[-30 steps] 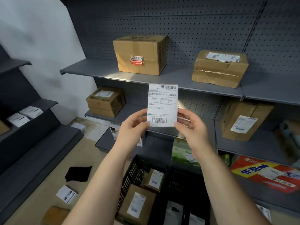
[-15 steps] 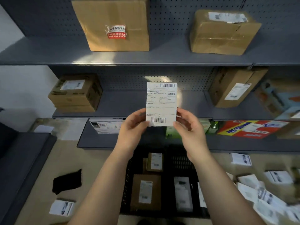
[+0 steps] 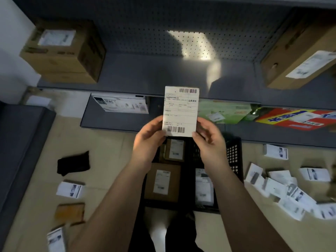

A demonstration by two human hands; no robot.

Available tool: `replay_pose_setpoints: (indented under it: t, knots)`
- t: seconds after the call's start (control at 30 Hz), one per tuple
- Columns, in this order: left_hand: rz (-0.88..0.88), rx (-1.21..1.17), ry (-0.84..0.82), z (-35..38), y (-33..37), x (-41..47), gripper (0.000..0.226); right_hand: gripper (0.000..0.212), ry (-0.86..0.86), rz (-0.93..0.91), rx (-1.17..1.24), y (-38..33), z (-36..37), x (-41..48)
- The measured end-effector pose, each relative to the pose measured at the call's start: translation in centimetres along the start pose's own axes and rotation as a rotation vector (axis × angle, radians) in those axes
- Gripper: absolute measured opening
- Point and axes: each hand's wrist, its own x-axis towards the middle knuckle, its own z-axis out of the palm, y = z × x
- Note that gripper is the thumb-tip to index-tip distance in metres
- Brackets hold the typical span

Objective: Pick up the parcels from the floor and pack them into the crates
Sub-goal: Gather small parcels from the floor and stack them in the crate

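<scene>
On the floor to the left a white parcel (image 3: 70,190) and a flat brown one (image 3: 70,213) lie waiting, not yet picked up. The left hand (image 3: 149,139) pinches the lower left edge of a small white parcel (image 3: 181,110), which is held upright in the air above the crate (image 3: 234,157) with its printed label facing the person. The right hand (image 3: 209,140) curls round the lower right edge, so both hands grip it. This looks like the check of the label before packing. The next move, I judge, is to lower the parcel into a free spot in the crate, beside the brown box (image 3: 162,182) already lying there, and then reach for the heap of white parcels (image 3: 291,193) on the floor to the right. Against half a second ago the view has tipped down: the top shelf is gone from sight and more of the heap shows, while the grip on the parcel is unchanged
</scene>
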Motion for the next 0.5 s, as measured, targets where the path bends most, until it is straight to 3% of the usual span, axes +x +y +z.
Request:
replay_pose_setpoints:
  t: [0.33, 0.5]
  knots:
    - [-0.147, 0.054, -0.083, -5.9, -10.7, 9.1, 0.043, 0.046, 0.059, 0.175, -0.019, 14.5, 3.7, 5.3]
    - [-0.218, 0.146, -0.015, -10.5, -19.4, 13.3, 0.044, 0.055, 0.086, 0.263, -0.067, 24.3, 6.7, 7.2]
